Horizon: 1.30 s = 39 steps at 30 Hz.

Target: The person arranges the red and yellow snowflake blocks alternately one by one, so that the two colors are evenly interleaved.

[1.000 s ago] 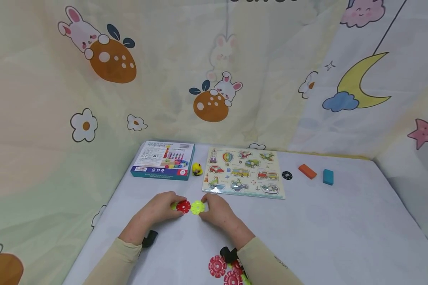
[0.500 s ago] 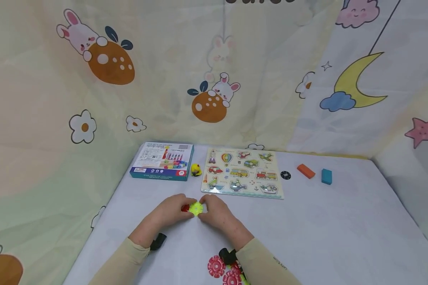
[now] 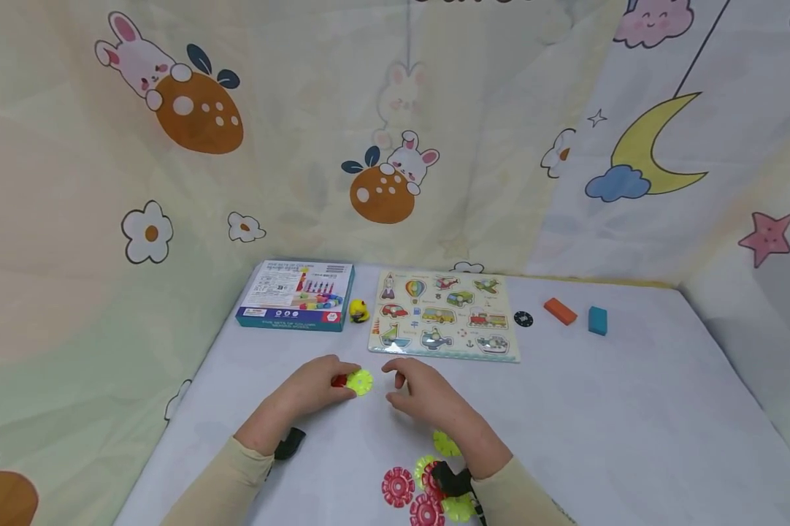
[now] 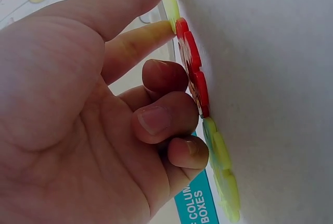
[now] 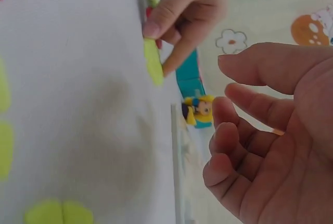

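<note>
A short row of interlocking flower discs lies in my left hand (image 3: 309, 385), yellow-green (image 3: 362, 382), red (image 3: 339, 380) and yellow-green. The left wrist view shows them edge on: thumb and index finger pinch the far yellow-green disc (image 4: 171, 5), the other fingers curl beside the red disc (image 4: 193, 67), and the third disc (image 4: 222, 172) sticks out below. In the head view that third one is hidden by the hand. My right hand (image 3: 431, 394) is just right of the row, fingers loosely bent and apart, holding nothing, as the right wrist view (image 5: 270, 130) confirms.
Loose red discs (image 3: 398, 487) and yellow-green discs (image 3: 445, 443) lie near my right wrist, partly covered. Farther back are a boxed set (image 3: 296, 296), a yellow toy figure (image 3: 358, 310), a vehicle puzzle board (image 3: 444, 318), a black round chip (image 3: 523, 318), an orange block (image 3: 560, 311) and a blue block (image 3: 598, 320).
The yellow-green disc from my right hand came up against the red disc and now sits in my left hand's pinch. My right hand has let go and drawn back to the right.
</note>
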Available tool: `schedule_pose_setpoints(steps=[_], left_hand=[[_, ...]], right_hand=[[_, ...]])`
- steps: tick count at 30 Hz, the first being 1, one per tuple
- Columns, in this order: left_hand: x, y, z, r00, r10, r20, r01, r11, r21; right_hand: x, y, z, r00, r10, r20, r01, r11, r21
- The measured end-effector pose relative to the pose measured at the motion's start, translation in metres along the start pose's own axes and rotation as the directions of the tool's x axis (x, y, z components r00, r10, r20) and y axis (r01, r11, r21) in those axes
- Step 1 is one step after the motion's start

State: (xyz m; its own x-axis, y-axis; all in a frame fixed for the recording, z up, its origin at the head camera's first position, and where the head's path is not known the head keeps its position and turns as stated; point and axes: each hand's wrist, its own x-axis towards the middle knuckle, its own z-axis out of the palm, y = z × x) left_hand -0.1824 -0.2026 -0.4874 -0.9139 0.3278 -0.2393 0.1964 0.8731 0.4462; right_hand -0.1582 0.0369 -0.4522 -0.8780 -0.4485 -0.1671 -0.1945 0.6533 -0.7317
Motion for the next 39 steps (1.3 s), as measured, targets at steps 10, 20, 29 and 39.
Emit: schedule_pose_setpoints(steps=[10, 20, 29, 39], left_hand=[[0.002, -0.001, 0.001, 1.0, -0.021, 0.015, 0.021, 1.0, -0.016], [0.004, -0.005, 0.003, 0.999, -0.04, 0.007, 0.04, 0.998, -0.049], [0.004, -0.007, 0.005, 1.0, -0.018, -0.006, 0.017, 0.999, -0.037], [0.002, -0.006, 0.005, 1.0, -0.02, -0.003, 0.02, 1.0, -0.017]], right_hand=[[-0.053, 0.032, -0.012, 1.0, 0.012, -0.014, -0.012, 1.0, -0.008], [-0.094, 0.058, 0.004, 0.988, 0.084, 0.13, -0.081, 0.996, -0.027], [-0.099, 0.051, 0.015, 0.989, 0.108, 0.101, -0.094, 0.986, -0.139], [-0.103, 0.045, 0.006, 0.98, 0.15, 0.134, -0.167, 0.977, 0.13]])
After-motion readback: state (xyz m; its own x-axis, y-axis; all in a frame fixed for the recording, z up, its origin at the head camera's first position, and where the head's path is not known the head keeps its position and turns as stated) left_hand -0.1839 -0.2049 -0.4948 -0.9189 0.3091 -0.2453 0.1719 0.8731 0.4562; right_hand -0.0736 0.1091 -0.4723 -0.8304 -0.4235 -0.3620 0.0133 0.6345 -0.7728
